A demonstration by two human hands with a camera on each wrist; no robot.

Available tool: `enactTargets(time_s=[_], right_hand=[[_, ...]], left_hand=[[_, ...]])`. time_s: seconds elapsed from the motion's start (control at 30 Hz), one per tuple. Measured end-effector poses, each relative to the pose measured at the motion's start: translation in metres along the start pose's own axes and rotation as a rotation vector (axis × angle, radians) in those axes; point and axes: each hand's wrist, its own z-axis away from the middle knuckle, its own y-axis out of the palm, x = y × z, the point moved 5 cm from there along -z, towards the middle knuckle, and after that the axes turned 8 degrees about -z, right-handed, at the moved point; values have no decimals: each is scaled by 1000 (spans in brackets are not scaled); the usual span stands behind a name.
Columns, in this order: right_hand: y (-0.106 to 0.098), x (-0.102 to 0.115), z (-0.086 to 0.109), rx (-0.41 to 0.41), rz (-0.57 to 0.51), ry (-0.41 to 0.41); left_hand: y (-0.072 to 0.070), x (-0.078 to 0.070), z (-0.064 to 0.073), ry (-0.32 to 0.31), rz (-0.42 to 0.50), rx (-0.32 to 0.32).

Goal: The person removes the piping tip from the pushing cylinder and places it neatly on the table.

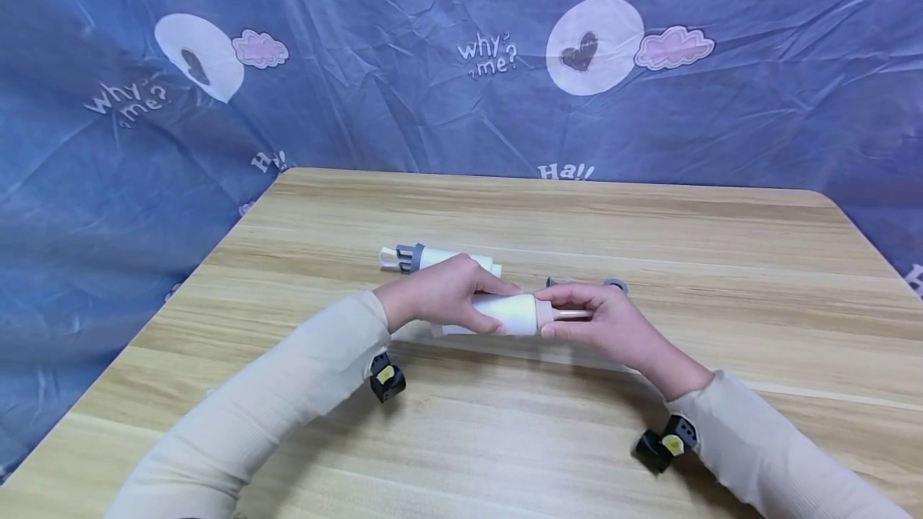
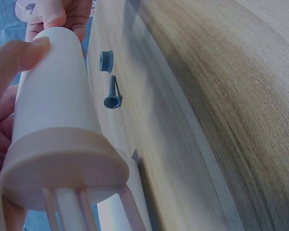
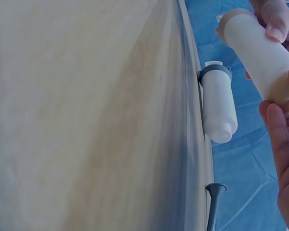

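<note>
A white tube (image 1: 513,314) with beige end fittings, shaped like a piping syringe, is held sideways above the table. My left hand (image 1: 449,293) grips its barrel, thumb in front. At its right end my right hand (image 1: 602,319) pinches the beige collar (image 1: 545,314); a thin beige spout (image 1: 571,314) passes between thumb and fingers. The left wrist view shows the wide beige cap (image 2: 65,163) with slim bars at the tube's other end. Behind the left hand lies a second white tube (image 1: 456,259) with a grey slotted collar (image 1: 410,258), partly hidden by that hand.
Beyond my right hand lie a small grey ring (image 2: 106,61) and a grey flared nozzle (image 2: 113,98) on the wooden table (image 1: 505,439). A blue printed cloth (image 1: 404,86) hangs behind the table. Black wrist cameras (image 1: 387,379) sit on both sleeves.
</note>
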Motion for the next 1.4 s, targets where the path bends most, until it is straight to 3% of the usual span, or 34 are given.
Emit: enactTargets(time_s=[0.3, 0.53, 0.73, 1.2, 1.4], right_hand=[[2, 1, 0, -24, -47, -3], [2, 3, 1, -51, -2, -8], [3, 2, -1, -8, 34, 21], [7, -4, 2, 37, -48, 114], [9, -4, 2, 42, -38, 90]], left_hand=[[-1, 1, 1, -28, 10, -4], [-1, 2, 1, -30, 10, -6], [0, 3, 1, -17, -10, -5], [2, 1, 4, -16, -13, -7], [4, 2, 5, -10, -11, -2]])
